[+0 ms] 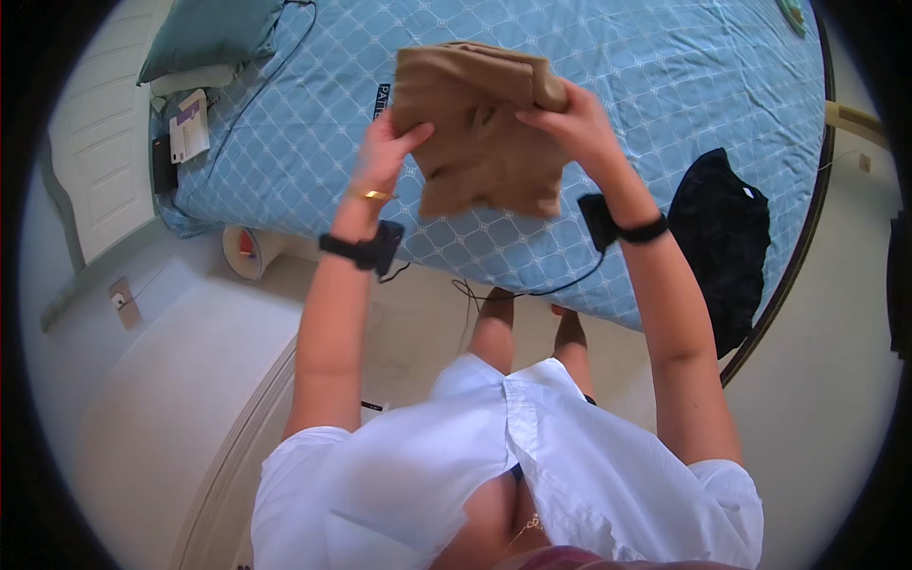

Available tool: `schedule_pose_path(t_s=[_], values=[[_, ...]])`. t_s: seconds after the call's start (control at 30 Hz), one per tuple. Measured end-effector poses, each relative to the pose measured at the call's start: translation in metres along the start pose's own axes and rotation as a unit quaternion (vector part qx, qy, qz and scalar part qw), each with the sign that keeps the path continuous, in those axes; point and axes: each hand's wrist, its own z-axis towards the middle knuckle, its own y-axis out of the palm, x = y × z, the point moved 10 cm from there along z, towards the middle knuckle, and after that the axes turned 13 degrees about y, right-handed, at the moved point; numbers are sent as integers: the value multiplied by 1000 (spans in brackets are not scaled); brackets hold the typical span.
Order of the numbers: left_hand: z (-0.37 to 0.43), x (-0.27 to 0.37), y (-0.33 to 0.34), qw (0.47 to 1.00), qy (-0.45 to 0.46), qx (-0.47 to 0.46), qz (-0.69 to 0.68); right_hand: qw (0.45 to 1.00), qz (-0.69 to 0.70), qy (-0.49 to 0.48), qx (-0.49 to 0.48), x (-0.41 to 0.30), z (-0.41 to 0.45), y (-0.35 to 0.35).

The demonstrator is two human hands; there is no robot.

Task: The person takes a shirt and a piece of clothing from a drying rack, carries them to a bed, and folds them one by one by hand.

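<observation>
Both of my hands hold a tan cloth garment (491,149), folded over on itself, above the bed. My left hand (388,146) grips its left edge with the thumb on top. At the upper right corner, my right hand (573,125) pinches a thick folded roll of the cloth. The garment's lower edge hangs loose and looks slightly blurred. Under it spreads a blue bedsheet (306,164) with a white lattice pattern. What kind of garment it is, I cannot tell.
A black garment (719,249) lies on the bed at the right. At the upper left are a teal pillow (214,43), a white and purple box (189,132) and a dark cable (256,92). A black cord (570,288) trails from my right wrist device (598,222). A white bin (246,253) lies on its side.
</observation>
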Motion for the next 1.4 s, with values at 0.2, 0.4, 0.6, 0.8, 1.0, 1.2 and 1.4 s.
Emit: schedule_pose_path(t_s=[0.2,0.4,0.6,0.8,1.0,1.2,1.4], values=[[-62,120,23,982,153,-109,30,929,-202,-291,110,-66,-150,1],[-127,24,21,807,194,-233,506,891,-408,-193,54,54,-160,42],[-166,-123,-49,914,-84,-30,397,959,-276,-5,62,178,-145,27],[-158,-189,-57,935,-234,89,252,976,-41,203,74,255,-90,25],[-97,-207,-54,972,-183,150,-19,945,183,225,151,244,-34,8],[-36,-92,-10,960,-126,159,-192,944,319,80,33,132,-33,-14],[-23,46,3,997,45,43,-43,966,243,-71,60,12,-87,-48]])
